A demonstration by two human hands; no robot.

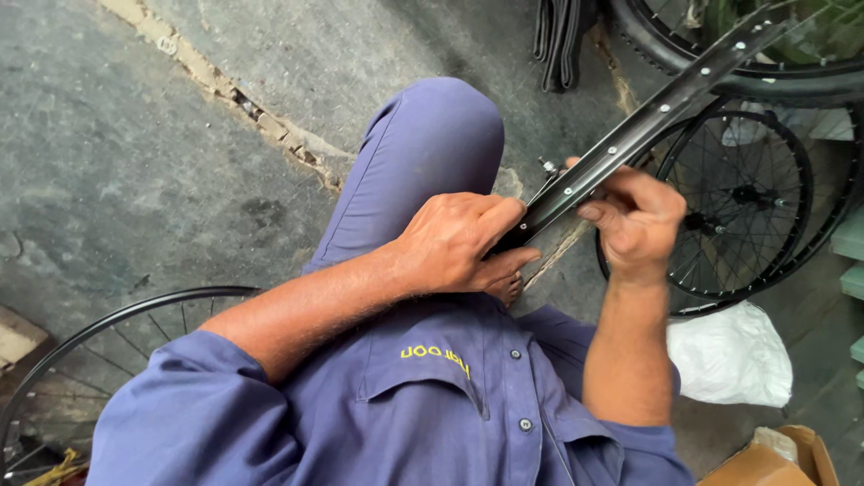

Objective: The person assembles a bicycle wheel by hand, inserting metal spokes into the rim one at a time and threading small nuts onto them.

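A black bicycle wheel rim point(661, 112) with small silver spoke nipples along its inner channel runs diagonally from the middle of the view to the upper right. My left hand point(459, 243) grips its lower end, fingers wrapped over the edge. My right hand point(634, 220) holds the rim from the other side, thumb pressed on its edge beside a small metal nipple point(547, 166). Both hands work above my raised knee point(441, 135) in blue trousers.
A spoked black wheel point(747, 207) leans at the right, a tyre point(720, 54) above it. Another spoked rim point(117, 351) lies at lower left. A white bag point(733, 355) and a cardboard box point(774, 459) sit at lower right. Cracked concrete floor point(135, 162) spreads left.
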